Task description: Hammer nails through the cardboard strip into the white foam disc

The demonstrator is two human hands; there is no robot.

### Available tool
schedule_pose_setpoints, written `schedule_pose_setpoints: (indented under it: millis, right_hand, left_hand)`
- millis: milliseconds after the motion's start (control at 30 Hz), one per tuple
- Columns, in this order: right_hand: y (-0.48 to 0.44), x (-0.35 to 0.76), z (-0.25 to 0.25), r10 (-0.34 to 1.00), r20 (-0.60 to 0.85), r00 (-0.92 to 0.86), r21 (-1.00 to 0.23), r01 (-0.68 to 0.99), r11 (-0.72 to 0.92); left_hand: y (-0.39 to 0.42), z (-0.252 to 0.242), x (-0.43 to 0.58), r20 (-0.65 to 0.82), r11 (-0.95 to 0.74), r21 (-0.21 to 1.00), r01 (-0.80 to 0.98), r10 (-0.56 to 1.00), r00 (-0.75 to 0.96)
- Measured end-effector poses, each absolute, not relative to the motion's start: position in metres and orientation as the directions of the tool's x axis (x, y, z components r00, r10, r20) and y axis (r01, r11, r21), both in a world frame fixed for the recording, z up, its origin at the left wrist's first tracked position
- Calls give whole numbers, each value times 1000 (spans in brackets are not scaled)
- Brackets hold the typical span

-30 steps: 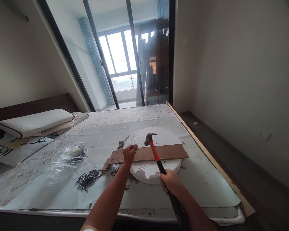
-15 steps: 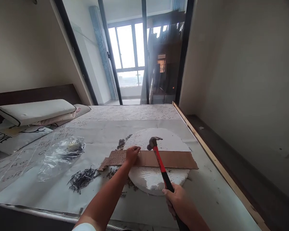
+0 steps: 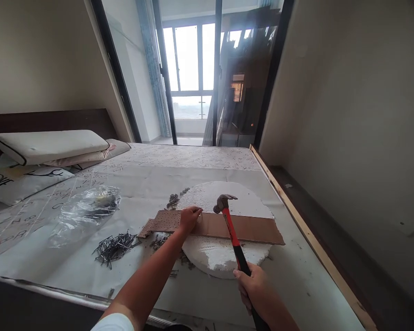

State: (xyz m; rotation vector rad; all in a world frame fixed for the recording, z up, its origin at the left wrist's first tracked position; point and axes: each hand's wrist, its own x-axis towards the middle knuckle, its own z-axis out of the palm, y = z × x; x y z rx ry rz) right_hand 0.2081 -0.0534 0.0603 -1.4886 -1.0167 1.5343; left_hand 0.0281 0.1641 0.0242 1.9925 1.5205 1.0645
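My right hand is wrapped round the black grip of a claw hammer with a red and black handle. Its steel head hangs over the brown cardboard strip, to the right of my other hand. My left hand pinches a nail upright against that strip. Rows of small holes mark the strip's left end. Under the strip lies a round white foam disc. A pile of loose nails rests to the left of my left forearm.
A clear plastic bag with dark contents lies at the left. Grey crumbs are scattered round the disc. Pillows stand by the headboard. A wooden strip runs along the bed's right edge, with sliding glass doors behind.
The view has shifted slightly, turning a little to the left. Both hands keep their holds on the nail and the hammer, and the hammer head stays raised near the left hand.
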Motion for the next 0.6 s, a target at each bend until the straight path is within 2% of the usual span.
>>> schedule_pose_setpoints:
  millis: [367,600]
  right_hand:
    - [-50,203,65,917,-399,19,-903,163,-396]
    - [-27,206,112,953,-302,-20,-906,317,-280]
  left_hand:
    - [165,15,31,336,-354,614,706,926,171]
    - [165,5,27,374,-398,636,661,908,187]
